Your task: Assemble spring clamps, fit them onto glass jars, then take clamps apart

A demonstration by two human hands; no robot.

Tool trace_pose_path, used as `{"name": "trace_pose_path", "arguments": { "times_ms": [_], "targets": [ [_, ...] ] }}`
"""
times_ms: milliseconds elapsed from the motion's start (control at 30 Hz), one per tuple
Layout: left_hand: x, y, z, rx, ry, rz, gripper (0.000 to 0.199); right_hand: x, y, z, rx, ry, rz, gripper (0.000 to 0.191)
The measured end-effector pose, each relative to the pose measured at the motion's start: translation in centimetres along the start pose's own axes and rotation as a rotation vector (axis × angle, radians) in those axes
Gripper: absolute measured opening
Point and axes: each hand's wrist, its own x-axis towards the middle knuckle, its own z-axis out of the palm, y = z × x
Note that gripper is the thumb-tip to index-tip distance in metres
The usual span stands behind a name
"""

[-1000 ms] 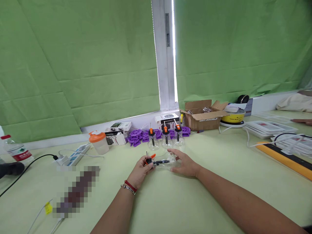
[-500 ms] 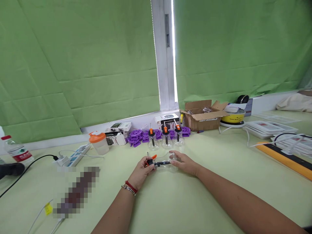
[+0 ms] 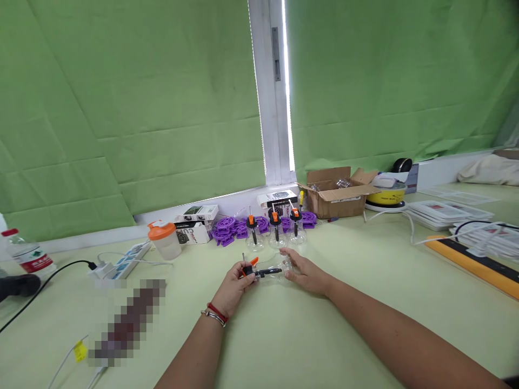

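A clear bottle [image 3: 271, 266] with a black-and-orange top lies on its side between my hands, low over the table. My left hand [image 3: 234, 282] is closed around its top, the orange lever poking out above the fingers. At the other end, my right hand [image 3: 304, 273] grips the wide base between thumb and fingers. Through the clear wall a black rod [image 3: 270, 272] shows along the middle. Just beyond stand three similar bottles upright in a row: a left one [image 3: 254, 237], a middle one [image 3: 277, 235] and a right one [image 3: 297, 232].
Purple plastic parts [image 3: 227, 229] lie behind the bottles, near printed boxes [image 3: 192, 232]. An open cardboard box [image 3: 339, 202] stands at the back right. Leftward are an orange-lidded cup [image 3: 165, 243] and a power strip [image 3: 132, 259]; an orange-and-black bar [image 3: 470, 265] lies right.
Both hands keep their hold on the bottle, which has barely moved. The view has shifted very slightly.
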Motion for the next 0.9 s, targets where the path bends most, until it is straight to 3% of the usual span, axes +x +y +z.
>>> {"name": "trace_pose_path", "arguments": {
  "times_ms": [167,367,800,900],
  "targets": [
    [0.0,0.0,-0.1,-0.002,0.014,-0.009,0.037,-0.2,0.0,0.2,-0.005,0.011,-0.014,0.085],
    [0.0,0.0,0.0,0.010,0.013,-0.012,0.038,-0.3,0.1,0.0,-0.010,0.016,-0.031,0.072],
    [0.0,0.0,0.0,-0.005,0.024,0.013,0.037,0.1,1.0,-0.3,-0.001,0.035,0.004,0.075],
    [0.0,0.0,0.0,-0.004,0.004,0.004,0.037,0.4,0.7,-0.5,-0.040,0.050,0.029,0.061]
  ]
}}
